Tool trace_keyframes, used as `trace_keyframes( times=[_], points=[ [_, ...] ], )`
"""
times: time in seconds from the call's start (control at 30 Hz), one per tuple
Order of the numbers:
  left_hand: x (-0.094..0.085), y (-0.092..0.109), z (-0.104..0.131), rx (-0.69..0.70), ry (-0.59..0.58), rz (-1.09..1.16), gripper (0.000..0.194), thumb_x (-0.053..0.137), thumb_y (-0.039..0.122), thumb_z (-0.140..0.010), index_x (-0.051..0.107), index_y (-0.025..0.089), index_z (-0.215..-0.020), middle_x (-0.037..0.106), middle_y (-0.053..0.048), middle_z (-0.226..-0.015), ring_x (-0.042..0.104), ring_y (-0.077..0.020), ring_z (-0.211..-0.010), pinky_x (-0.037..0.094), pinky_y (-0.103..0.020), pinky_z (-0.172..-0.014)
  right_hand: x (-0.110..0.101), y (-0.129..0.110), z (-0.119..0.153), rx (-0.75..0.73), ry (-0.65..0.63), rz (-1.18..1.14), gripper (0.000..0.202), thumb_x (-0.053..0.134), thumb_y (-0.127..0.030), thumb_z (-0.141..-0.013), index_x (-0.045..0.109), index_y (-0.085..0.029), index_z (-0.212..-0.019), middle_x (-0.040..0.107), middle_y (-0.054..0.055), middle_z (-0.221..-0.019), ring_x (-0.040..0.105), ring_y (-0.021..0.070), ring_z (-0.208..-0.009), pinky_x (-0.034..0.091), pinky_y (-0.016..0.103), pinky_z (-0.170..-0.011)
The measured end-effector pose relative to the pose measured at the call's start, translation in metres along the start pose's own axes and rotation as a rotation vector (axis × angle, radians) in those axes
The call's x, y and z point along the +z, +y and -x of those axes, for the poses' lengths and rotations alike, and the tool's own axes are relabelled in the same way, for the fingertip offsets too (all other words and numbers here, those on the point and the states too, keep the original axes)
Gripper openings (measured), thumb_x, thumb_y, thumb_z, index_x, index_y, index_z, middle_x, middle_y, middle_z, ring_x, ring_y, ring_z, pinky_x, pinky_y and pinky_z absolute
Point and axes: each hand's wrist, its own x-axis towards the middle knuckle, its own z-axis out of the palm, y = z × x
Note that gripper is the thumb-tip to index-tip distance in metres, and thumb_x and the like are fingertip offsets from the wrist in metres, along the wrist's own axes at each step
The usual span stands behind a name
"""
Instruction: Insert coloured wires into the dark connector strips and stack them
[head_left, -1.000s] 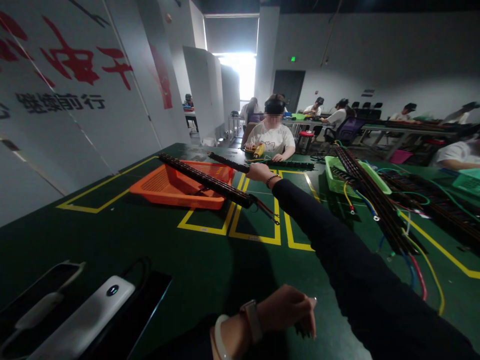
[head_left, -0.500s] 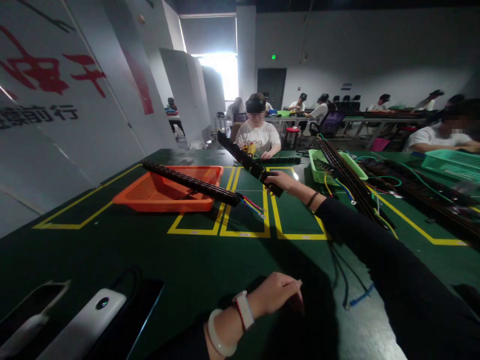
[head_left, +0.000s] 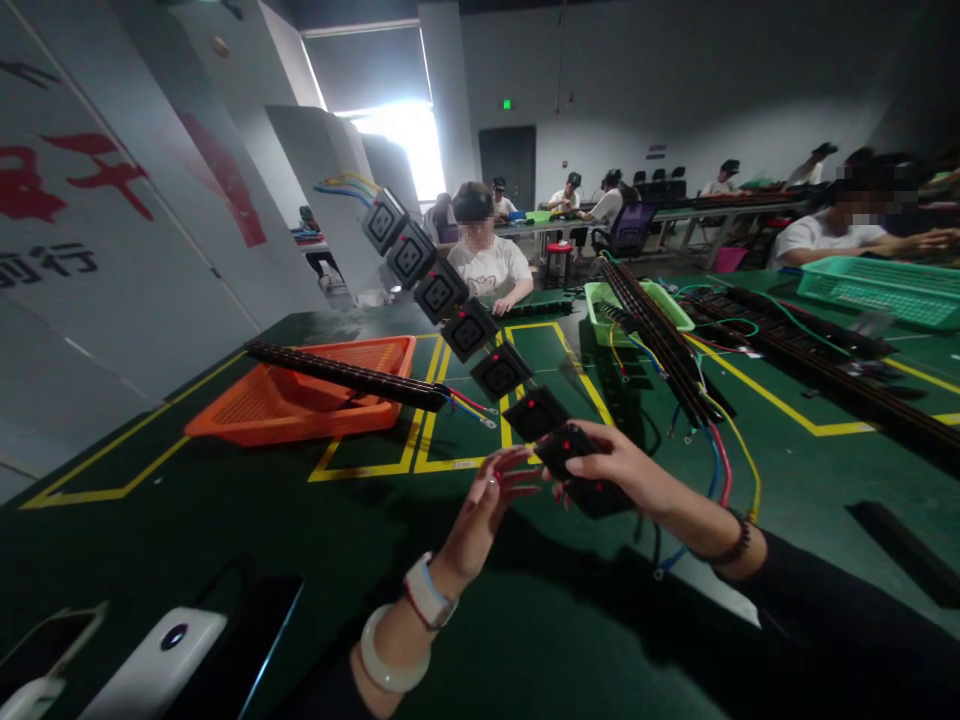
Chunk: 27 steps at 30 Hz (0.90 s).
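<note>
A strip of several black power sockets [head_left: 466, 328], joined in a row, slants up and to the left above the table, its socket faces towards me. My right hand [head_left: 626, 468] grips its near end, thumb across a socket. Coloured wires [head_left: 349, 184] stick out of the far end. Just left of the gripped end is my left hand [head_left: 484, 505], fingers spread and reaching towards the strip. I cannot tell whether its fingertips touch it. More wires [head_left: 721, 465] with ring terminals hang below and beyond my right wrist.
An orange basket [head_left: 300, 432] at left carries another long black strip [head_left: 345, 372]. Long strips [head_left: 660, 345] lie across a light green basket [head_left: 679, 308] at right, with a teal basket [head_left: 885, 285] beyond. Phones and a white device [head_left: 161, 655] lie front left. A person [head_left: 487, 262] sits opposite.
My right hand has brought the socket strip nearer and turned its socket faces into view. My left hand has risen from low over the table towards the strip, fingers spreading.
</note>
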Motion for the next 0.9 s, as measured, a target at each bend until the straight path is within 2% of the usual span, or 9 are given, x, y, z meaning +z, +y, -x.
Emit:
trace_keyframes(
  times=[0.1, 0.2, 0.3, 0.43, 0.6, 0.73, 0.83, 0.9],
  points=[
    [0.002, 0.030, -0.009, 0.145, 0.141, 0.085, 0.056, 0.055, 0.058, -0.080, 0.045, 0.037, -0.131, 0.050, -0.004, -0.137, 0.050, -0.0236, -0.122, 0.044, -0.039, -0.098, 0.015, 0.024, 0.021, 0.006, -0.092, -0.101, 0.033, 0.068, -0.030, -0.075, 0.063, -0.016, -0.104, 0.069, 0.007, -0.086, 0.065, 0.0170, -0.069, 0.052, 0.028, -0.061],
    [0.008, 0.059, -0.016, 0.201, 0.187, 0.061, 0.067, 0.049, 0.072, -0.073, 0.051, 0.034, -0.128, 0.051, -0.006, -0.137, 0.046, -0.0283, -0.127, 0.045, -0.043, -0.097, 0.033, 0.047, 0.029, 0.005, -0.176, -0.198, 0.039, 0.070, -0.030, -0.074, 0.062, -0.017, -0.109, 0.069, 0.006, -0.088, 0.065, 0.0168, -0.071, 0.052, 0.029, -0.063],
    [0.014, 0.077, -0.017, 0.310, 0.217, 0.001, 0.069, 0.044, 0.076, -0.072, 0.056, 0.032, -0.124, 0.047, -0.004, -0.141, 0.043, -0.0288, -0.130, 0.042, -0.045, -0.102, 0.049, 0.065, 0.031, -0.006, -0.241, -0.275, 0.040, 0.071, -0.029, -0.073, 0.062, -0.017, -0.110, 0.069, 0.005, -0.089, 0.064, 0.0147, -0.071, 0.051, 0.027, -0.066],
    [0.017, 0.082, -0.011, 0.364, 0.284, -0.013, 0.060, 0.047, 0.069, -0.077, 0.058, 0.031, -0.122, 0.052, -0.003, -0.136, 0.051, -0.0256, -0.122, 0.045, -0.041, -0.101, 0.064, 0.087, 0.034, 0.009, -0.284, -0.368, 0.041, 0.073, -0.028, -0.073, 0.061, -0.018, -0.111, 0.068, 0.004, -0.091, 0.063, 0.0130, -0.072, 0.049, 0.025, -0.067],
    [0.011, 0.078, -0.002, 0.269, 0.384, -0.006, 0.037, 0.059, 0.046, -0.081, 0.061, 0.031, -0.115, 0.059, -0.003, -0.129, 0.063, -0.0186, -0.104, 0.055, -0.028, -0.082, 0.071, 0.104, 0.035, 0.004, -0.291, -0.333, 0.043, 0.072, -0.030, -0.075, 0.058, -0.018, -0.114, 0.067, 0.004, -0.095, 0.063, 0.0145, -0.079, 0.048, 0.026, -0.072],
    [0.009, 0.083, 0.000, 0.270, 0.406, -0.084, 0.039, 0.062, 0.045, -0.079, 0.063, 0.027, -0.113, 0.062, -0.006, -0.125, 0.065, -0.0216, -0.099, 0.058, -0.029, -0.075, 0.067, 0.100, 0.029, -0.015, -0.275, -0.101, 0.051, 0.070, -0.035, -0.077, 0.053, -0.019, -0.122, 0.062, 0.006, -0.110, 0.058, 0.0198, -0.098, 0.046, 0.034, -0.086],
    [0.009, 0.094, -0.002, 0.314, 0.396, -0.199, 0.042, 0.064, 0.044, -0.077, 0.063, 0.023, -0.114, 0.062, -0.008, -0.124, 0.066, -0.0239, -0.095, 0.059, -0.033, -0.072, 0.059, 0.097, 0.024, -0.124, -0.198, 0.069, 0.061, 0.067, -0.034, -0.081, 0.041, -0.023, -0.135, 0.052, 0.007, -0.130, 0.048, 0.0220, -0.118, 0.036, 0.039, -0.101],
    [0.007, 0.102, -0.006, 0.364, 0.398, -0.262, 0.042, 0.067, 0.043, -0.075, 0.065, 0.021, -0.111, 0.064, -0.009, -0.121, 0.067, -0.0243, -0.093, 0.059, -0.035, -0.074, 0.052, 0.099, 0.021, -0.195, -0.139, 0.132, 0.061, 0.064, -0.033, -0.083, 0.037, -0.025, -0.138, 0.045, 0.007, -0.137, 0.042, 0.0218, -0.125, 0.030, 0.041, -0.107]
  ],
)
